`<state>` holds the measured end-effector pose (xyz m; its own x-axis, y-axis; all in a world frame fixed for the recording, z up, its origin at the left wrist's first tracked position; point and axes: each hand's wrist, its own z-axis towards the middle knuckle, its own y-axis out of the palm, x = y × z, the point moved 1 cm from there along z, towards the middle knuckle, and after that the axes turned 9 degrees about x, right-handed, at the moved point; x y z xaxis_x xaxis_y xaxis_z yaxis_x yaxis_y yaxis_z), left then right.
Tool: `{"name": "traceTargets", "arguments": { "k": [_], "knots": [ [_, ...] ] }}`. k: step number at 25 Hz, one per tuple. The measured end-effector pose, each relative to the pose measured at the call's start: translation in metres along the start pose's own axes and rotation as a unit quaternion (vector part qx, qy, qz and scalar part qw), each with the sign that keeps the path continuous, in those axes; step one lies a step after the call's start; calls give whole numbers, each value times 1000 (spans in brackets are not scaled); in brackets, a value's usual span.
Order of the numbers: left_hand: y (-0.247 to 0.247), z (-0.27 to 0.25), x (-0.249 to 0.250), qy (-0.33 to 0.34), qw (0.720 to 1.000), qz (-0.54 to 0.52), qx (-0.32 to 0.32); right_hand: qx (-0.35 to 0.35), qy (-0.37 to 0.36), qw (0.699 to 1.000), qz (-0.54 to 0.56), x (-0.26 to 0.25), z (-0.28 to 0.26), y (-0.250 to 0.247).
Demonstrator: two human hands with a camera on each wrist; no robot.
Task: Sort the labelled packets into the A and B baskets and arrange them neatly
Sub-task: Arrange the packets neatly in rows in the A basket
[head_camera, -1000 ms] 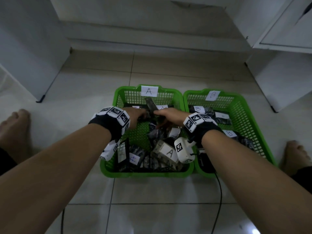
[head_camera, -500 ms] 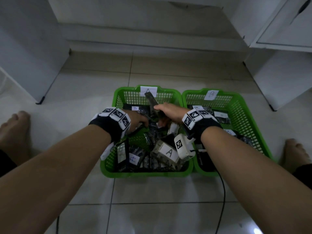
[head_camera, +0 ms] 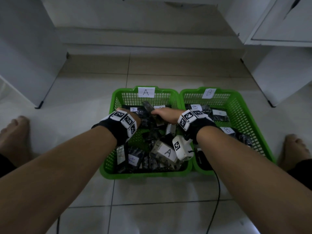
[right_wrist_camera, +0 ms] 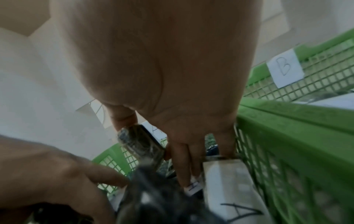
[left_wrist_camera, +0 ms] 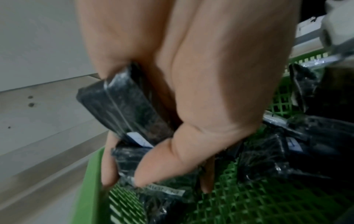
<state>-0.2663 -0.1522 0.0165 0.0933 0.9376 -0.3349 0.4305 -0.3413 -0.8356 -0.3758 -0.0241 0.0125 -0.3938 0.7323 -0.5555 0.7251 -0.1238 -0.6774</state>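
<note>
Two green baskets stand side by side on the floor: basket A (head_camera: 145,174) on the left and basket B (head_camera: 236,98) on the right, each with a paper label. Both hold dark wrapped packets with white A or B tags. Both hands are inside basket A. My left hand (head_camera: 136,119) is by its left wall; in the left wrist view its fingers and thumb (left_wrist_camera: 126,174) curl round a dark packet (left_wrist_camera: 122,106). My right hand (head_camera: 162,114) grips another dark packet (head_camera: 148,107) that sticks up toward the back wall. That packet (right_wrist_camera: 139,144) also appears in the right wrist view.
A large A-tagged packet (head_camera: 166,152) lies near basket A's front. Bare feet rest on the tiles at far left (head_camera: 15,130) and far right (head_camera: 297,149). White cabinets stand at left (head_camera: 25,56) and right (head_camera: 278,73). A black cable (head_camera: 217,191) trails from the right wrist.
Both hands have shifted slightly left inside basket A. The right hand still holds its packet upright, and the left hand has drawn closer to the left wall.
</note>
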Motion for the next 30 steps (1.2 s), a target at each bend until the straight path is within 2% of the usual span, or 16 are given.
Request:
{"name": "traceTargets", "arguments": {
  "k": [4, 7, 8, 10, 12, 14, 17, 18, 19, 22, 24, 25, 28, 30],
  "knots": [
    [2, 5, 0, 0, 1000, 3, 7, 4, 0, 999, 39, 3, -1, -1],
    [-3, 8, 3, -14, 999, -26, -23, 37, -3, 998, 49, 5, -2, -4],
    [-7, 9, 0, 2, 999, -41, -23, 58, 1, 996, 61, 6, -3, -7],
    [-20, -1, -16, 13, 992, -127, -18, 107, 0, 989, 100, 7, -1, -15],
    [-30, -20, -46, -28, 969, -245, 28, 146, -21, 983, 111, 9, 2, -22],
    [-33, -45, -78, -108, 920, -367, 91, 164, -45, 983, 63, 7, -2, -23],
    [-24, -70, -100, -217, 780, -557, 185, 159, -114, 976, -94, -10, -9, -11],
    [-22, -72, -101, -228, 749, -585, 213, 151, -129, 971, -135, -19, -10, -3],
    [-22, -71, -96, -222, 739, -596, 224, 142, -133, 967, -167, -26, -9, 4],
    [-13, -63, -80, -193, 756, -585, 221, 137, -118, 954, -237, -42, 0, 25],
    [-9, -56, -71, -194, 783, -552, 212, 127, -111, 949, -265, -44, 4, 31],
    [-8, -53, -65, -182, 809, -525, 192, 121, -109, 949, -271, -44, 6, 31],
    [-9, -43, -41, -98, 908, -400, 83, 110, -104, 955, -255, -42, 6, 27],
    [-7, -37, -25, -52, 942, -332, 26, 102, -87, 959, -252, -38, 6, 24]
  ]
}}
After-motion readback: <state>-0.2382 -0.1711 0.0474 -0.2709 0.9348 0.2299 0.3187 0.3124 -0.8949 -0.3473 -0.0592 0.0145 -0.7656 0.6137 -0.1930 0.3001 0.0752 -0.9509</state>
